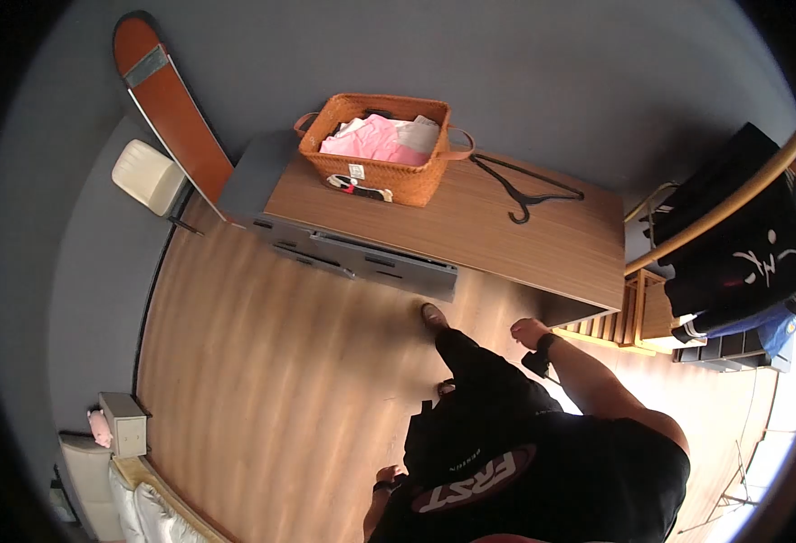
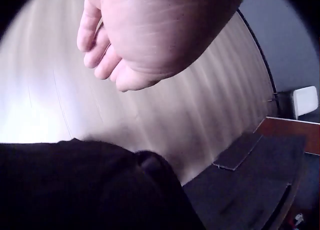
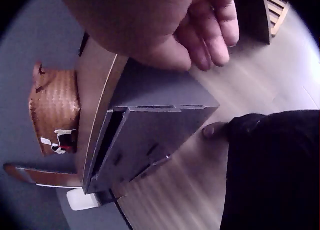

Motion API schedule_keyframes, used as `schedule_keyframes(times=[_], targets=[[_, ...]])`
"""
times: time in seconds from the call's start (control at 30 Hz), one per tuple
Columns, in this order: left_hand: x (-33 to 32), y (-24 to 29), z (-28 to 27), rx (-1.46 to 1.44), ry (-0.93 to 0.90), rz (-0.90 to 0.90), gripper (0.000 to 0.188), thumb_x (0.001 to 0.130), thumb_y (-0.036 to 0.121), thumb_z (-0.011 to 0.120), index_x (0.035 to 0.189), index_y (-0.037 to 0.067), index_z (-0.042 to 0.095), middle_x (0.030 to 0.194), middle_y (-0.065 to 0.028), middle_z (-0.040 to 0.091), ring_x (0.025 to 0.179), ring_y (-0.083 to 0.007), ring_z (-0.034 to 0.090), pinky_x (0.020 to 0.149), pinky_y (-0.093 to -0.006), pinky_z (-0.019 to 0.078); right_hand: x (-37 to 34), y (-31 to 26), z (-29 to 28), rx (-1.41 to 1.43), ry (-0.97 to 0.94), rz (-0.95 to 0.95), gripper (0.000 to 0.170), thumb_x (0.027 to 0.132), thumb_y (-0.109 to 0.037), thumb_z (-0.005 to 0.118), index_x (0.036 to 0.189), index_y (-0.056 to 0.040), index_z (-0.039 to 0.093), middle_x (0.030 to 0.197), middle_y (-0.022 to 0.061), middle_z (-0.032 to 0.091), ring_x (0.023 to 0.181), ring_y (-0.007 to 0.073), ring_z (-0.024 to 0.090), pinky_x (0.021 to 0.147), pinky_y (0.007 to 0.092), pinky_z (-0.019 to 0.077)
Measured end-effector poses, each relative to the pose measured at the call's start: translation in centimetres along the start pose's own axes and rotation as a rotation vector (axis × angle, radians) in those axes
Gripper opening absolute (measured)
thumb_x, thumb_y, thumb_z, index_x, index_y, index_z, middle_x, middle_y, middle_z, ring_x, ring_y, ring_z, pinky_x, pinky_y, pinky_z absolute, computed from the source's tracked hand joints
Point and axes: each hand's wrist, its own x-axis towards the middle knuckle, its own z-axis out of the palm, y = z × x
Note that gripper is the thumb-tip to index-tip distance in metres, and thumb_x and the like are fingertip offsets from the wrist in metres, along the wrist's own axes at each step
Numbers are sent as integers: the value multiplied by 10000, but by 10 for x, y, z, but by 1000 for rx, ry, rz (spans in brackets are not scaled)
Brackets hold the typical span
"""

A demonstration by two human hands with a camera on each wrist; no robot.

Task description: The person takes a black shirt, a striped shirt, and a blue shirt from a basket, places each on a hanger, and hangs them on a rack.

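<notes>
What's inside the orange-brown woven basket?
In the basket, I see bunched pink and whitish cloth, plus something dark behind it. The cloth hides whatever lies beneath.

In the upper middle of the head view, the cabinet's wood-grain top (image 1: 452, 226) is carrying a woven basket (image 1: 398, 181) toward its left end and a black hanger (image 1: 529, 197), which is lying just beside it on the right.

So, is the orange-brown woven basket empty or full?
Not empty: pink and whitish cloth lies inside the basket; its depth is hidden.
</notes>
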Motion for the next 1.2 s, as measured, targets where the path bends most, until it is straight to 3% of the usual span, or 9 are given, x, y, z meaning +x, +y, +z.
schedule_keyframes(times=[0.13, 0.27, 0.33, 0.47, 0.53, 0.6, 0.73, 1.0, 1.2], targets=[[54, -20, -46, -411, 139, -376, 250, 891, 375, 566, 921, 163, 695, 906, -110, 719, 908, -273, 696, 778, -433, 546, 35, -27, -43, 69, 324, 289, 284, 932, -328, 548, 1087, -164, 722, 1091, 158, 724, 1034, 371, 681, 910, 481, 545], [100, -53, -140, -319, 249, -314, 252, 899, 324, 531, 867, 143, 704, 813, -111, 707, 789, -252, 686, 728, -398, 539, 72, -53, -111, 189, 513, 340, 328, 933, -376, 553, 1110, -135, 688, 1040, 204, 712, 989, 412, 679, 851, 500, 549], [131, -82, -173, -1165, 344, -657, 313, 864, 356, 553, 928, 110, 736, 830, -134, 718, 799, -265, 693, 749, -404, 538, 86, -60, -138, 207, 493, 377, 362, 937, -403, 549, 1118, -122, 689, 1065, 185, 717, 1003, 395, 683, 875, 495, 542], [173, -94, -320, -499, 680, -520, 483, 934, 472, 485, 951, 50, 718, 954, -202, 722, 949, -364, 697, 816, -484, 525, 126, -45, -145, 178, 586, 511, 362, 934, -413, 570, 1102, -117, 694, 1077, 166, 722, 1010, 378, 689, 880, 481, 541], [208, -91, -406, -154, 564, -438, 394, 967, 360, 521, 1068, 26, 704, 1040, -209, 717, 1010, -425, 660, 886, -505, 519, 125, -64, -156, 159, 564, 646, 351, 932, -411, 583, 1090, -120, 697, 1078, 166, 722, 1008, 376, 690, 868, 481, 545], [231, -37, -492, -502, 942, -240, 254, 957, 239, 594, 1042, 24, 700, 1050, -189, 699, 1018, -393, 651, 909, -456, 517, 127, -71, -154, 133, 632, 668, 317, 932, -405, 591, 1031, -120, 690, 1016, 155, 723, 956, 369, 695, 822, 488, 548], [255, 94, -659, -263, 994, 157, 289, 922, 178, 682, 1176, 43, 661, 1142, -186, 648, 1072, -388, 612, 950, -455, 486, 130, -72, -141, 85, 779, 645, 289, 922, -392, 593, 958, -118, 678, 938, 136, 712, 887, 363, 692, 778, 490, 547], [334, 164, -726, 297, 861, 377, 479, 892, 454, 687, 1191, 81, 664, 1196, -145, 639, 1143, -340, 564, 1061, -470, 370, 139, -63, -139, 104, 759, 697, 329, 937, -417, 571, 940, -108, 684, 948, 151, 710, 884, 376, 694, 772, 508, 548], [348, 157, -725, 235, 849, 432, 379, 824, 468, 754, 877, 95, 708, 938, -62, 690, 966, -294, 582, 922, -450, 413, 140, -66, -150, 90, 710, 727, 336, 937, -415, 569, 921, -102, 690, 936, 158, 723, 870, 389, 703, 757, 514, 556]])
